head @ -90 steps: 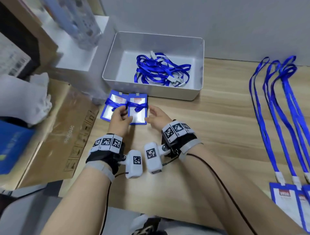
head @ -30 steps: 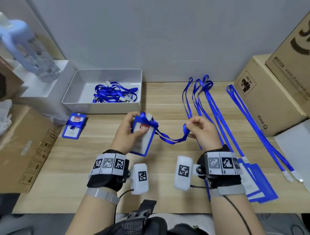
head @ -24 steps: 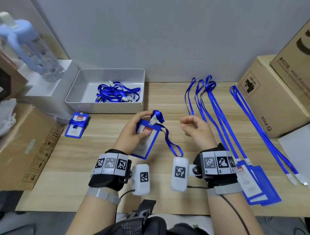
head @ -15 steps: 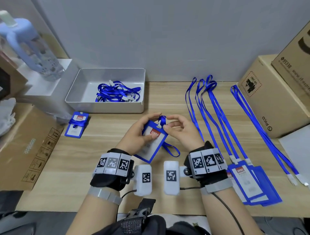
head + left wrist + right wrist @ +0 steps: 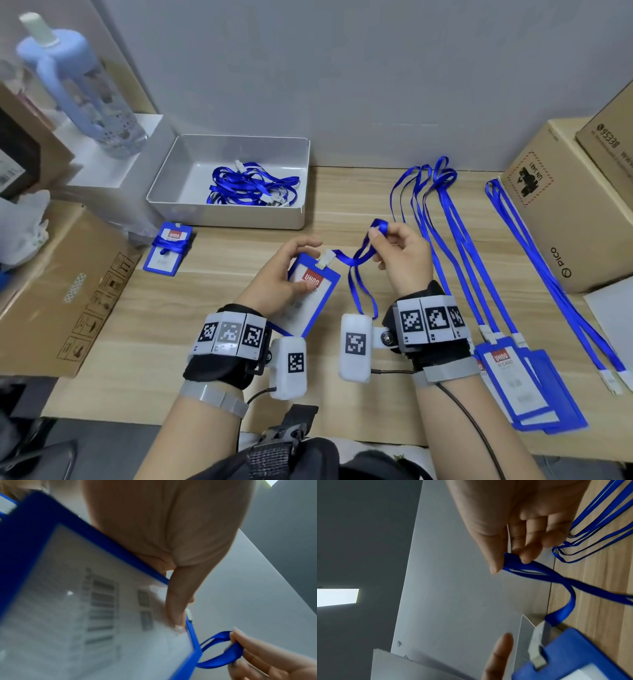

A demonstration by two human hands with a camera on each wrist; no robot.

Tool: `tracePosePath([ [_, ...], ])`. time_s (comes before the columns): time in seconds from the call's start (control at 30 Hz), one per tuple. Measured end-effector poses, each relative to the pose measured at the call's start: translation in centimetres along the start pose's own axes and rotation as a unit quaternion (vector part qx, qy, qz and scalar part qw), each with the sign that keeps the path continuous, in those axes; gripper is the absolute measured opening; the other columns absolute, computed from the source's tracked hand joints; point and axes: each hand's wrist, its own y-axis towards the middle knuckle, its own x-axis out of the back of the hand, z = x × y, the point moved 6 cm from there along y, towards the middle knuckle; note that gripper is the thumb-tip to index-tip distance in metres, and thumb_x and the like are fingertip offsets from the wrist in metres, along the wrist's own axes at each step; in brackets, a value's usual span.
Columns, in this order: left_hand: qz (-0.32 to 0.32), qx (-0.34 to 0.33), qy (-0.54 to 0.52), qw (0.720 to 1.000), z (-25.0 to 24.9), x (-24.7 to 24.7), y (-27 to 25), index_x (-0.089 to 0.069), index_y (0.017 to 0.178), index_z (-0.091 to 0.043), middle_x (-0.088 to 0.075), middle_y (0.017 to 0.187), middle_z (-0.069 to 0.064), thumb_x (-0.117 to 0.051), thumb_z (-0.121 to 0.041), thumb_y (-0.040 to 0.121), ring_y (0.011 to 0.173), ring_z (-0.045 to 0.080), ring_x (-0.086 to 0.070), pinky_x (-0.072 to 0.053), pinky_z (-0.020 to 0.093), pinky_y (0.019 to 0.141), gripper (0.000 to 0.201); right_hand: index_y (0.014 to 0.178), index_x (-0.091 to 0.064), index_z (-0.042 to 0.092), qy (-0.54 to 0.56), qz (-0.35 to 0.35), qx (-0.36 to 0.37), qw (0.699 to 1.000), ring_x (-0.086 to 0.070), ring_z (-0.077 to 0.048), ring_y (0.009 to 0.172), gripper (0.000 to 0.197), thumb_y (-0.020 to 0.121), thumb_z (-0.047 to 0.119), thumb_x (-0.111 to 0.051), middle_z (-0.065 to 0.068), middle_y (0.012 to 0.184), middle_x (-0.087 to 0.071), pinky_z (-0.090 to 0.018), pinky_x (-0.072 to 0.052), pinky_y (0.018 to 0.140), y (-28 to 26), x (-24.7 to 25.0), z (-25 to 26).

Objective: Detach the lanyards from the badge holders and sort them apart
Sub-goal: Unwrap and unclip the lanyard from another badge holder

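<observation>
Left hand: fingers curled round badge holder edges.
Right hand: pinches lanyard loop, raised above the clip.

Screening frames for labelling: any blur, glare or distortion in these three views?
Head: sharp, wide-angle bending at the edges. Left wrist: motion blur smears the blue-framed clear badge holder; its print is unreadable. Right wrist: blue ribbon lanyard slightly soft, bright ceiling light blown out.

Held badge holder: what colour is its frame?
Blue frame on the badge holder, clearest in the head view.
</observation>
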Motion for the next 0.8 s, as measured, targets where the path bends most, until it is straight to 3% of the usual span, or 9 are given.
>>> tracePosePath([
  [0.03,-0.005,0.006,-0.002,1.0,0.2,0.1,-0.1,-0.049,0.106,-0.038,-0.056,0.113,0.0,-0.061,0.009,0.079,0.082,0.008,-0.062,-0.053,0.023,0.076,0.055,0.095,-0.061,0.011,0.007,-0.002,-0.005,1.0,-0.056,0.004,0.051,0.009,0.087,0.011,-0.057,0.002,0.075,-0.059,-0.009,-0.045,0.052,0.2,0.0,-0.1],
  [0.1,-0.023,0.009,-0.009,1.0,0.4,0.3,-0.2,-0.052,0.1,-0.036,-0.058,0.103,0.002,-0.062,0.011,0.077,0.081,0.015,-0.06,-0.052,0.03,0.077,0.053,0.116,-0.057,0.008,0.007,0.009,-0.026,1.0,-0.063,-0.004,0.077,0.03,0.086,0.009,-0.058,-0.004,0.097,-0.063,-0.021,-0.053,0.074,0.4,-0.3,-0.8],
  [0.17,-0.044,0.008,-0.024,0.999,0.4,0.6,-0.2,-0.055,0.098,-0.032,-0.059,0.097,-0.002,-0.062,0.013,0.076,0.076,0.012,-0.06,-0.053,0.026,0.073,0.05,0.125,-0.052,0.01,-0.007,0.018,-0.047,0.999,-0.058,-0.014,0.1,0.043,0.083,0.009,-0.061,-0.004,0.111,-0.057,-0.032,-0.048,0.092,0.4,-0.7,-1.2],
  [0.2,-0.049,0.007,-0.036,0.998,0.3,0.6,-0.2,-0.055,0.1,-0.03,-0.06,0.095,-0.004,-0.062,0.014,0.076,0.073,0.008,-0.061,-0.053,0.022,0.07,0.05,0.123,-0.053,0.011,-0.007,0.028,-0.052,0.998,-0.056,-0.015,0.102,0.042,0.082,0.008,-0.062,-0.003,0.111,-0.056,-0.032,-0.046,0.094,0.3,-1.0,-1.4],
  [0.33,-0.045,-0.002,-0.063,0.997,-0.2,0.4,-0.1,-0.056,0.11,-0.031,-0.064,0.102,-0.001,-0.061,0.016,0.074,0.076,0.003,-0.063,-0.053,0.018,0.07,0.059,0.087,-0.063,0.023,-0.031,0.113,-0.018,0.993,-0.058,-0.009,0.081,0.016,0.08,0.009,-0.066,0.007,0.087,-0.063,-0.025,-0.048,0.077,-0.8,-2.9,-0.6],
  [0.43,-0.03,-0.015,-0.074,0.997,-0.6,-0.1,0.0,-0.054,0.115,-0.031,-0.064,0.11,0.0,-0.062,0.017,0.074,0.086,0.008,-0.063,-0.053,0.022,0.075,0.064,0.075,-0.06,0.031,-0.068,0.148,0.023,0.986,-0.056,0.0,0.067,0.021,0.076,0.012,-0.07,0.005,0.087,-0.064,-0.014,-0.046,0.067,-1.4,-3.9,-0.2],
  [0.53,-0.017,-0.014,-0.095,0.995,-0.9,-0.5,0.1,-0.053,0.119,-0.027,-0.066,0.105,0.002,-0.061,0.019,0.073,0.083,0.008,-0.064,-0.054,0.022,0.073,0.066,0.071,-0.057,0.035,-0.104,0.148,0.068,0.981,-0.057,0.001,0.064,0.03,0.072,0.009,-0.072,0.012,0.084,-0.061,-0.007,-0.043,0.064,-1.4,-4.2,0.5],
  [0.67,-0.001,-0.006,-0.103,0.995,-0.9,-0.5,0.2,-0.054,0.12,-0.022,-0.072,0.093,-0.006,-0.061,0.021,0.072,0.078,0.007,-0.066,-0.055,0.021,0.07,0.065,0.068,-0.057,0.037,-0.133,0.149,0.093,0.975,-0.062,-0.012,0.075,0.032,0.07,0.01,-0.074,0.015,0.081,-0.059,-0.028,-0.052,0.072,-1.5,-4.0,0.9],
  [0.8,0.012,-0.002,-0.085,0.996,-1.0,-0.6,0.3,-0.054,0.119,-0.02,-0.073,0.082,-0.008,-0.061,0.022,0.071,0.074,0.006,-0.066,-0.055,0.021,0.068,0.064,0.067,-0.057,0.036,-0.144,0.147,0.103,0.973,-0.064,-0.016,0.079,0.031,0.069,0.011,-0.075,0.015,0.082,-0.059,-0.036,-0.054,0.076,-1.6,-3.9,1.1],
])
